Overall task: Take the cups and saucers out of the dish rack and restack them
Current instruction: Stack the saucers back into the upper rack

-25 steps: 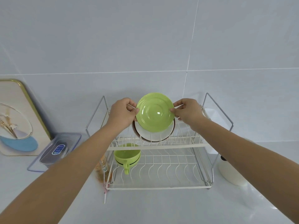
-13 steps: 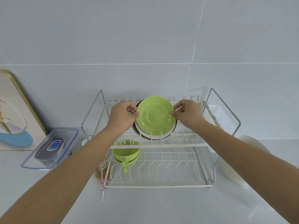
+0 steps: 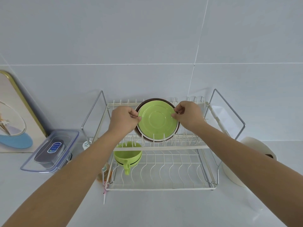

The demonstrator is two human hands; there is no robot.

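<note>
Lowered since a second ago, the green saucer [image 3: 157, 122] now sits down among the upper tier's prongs, where earlier it was held raised above the stack behind it; both hands have come down with it. On the tabletop [image 3: 164, 208] stands one two-tier dish rack [image 3: 164, 188], its long axis running left to right along the tiled wall. Standing on edge in the upper tier are three saucers, faces toward the camera: the green one in front, one white saucer [image 3: 161, 139] showing only as a rim below it, and one brown saucer [image 3: 155, 99] behind. The left hand [image 3: 123, 120] pinches the green saucer's left rim, thumb in front, and the right hand [image 3: 188, 117] pinches the right rim the same way. On the lower tier's left end sits a stack of green cups [image 3: 127, 154], apparently two, mouth up, a handle pointing toward the camera.
</note>
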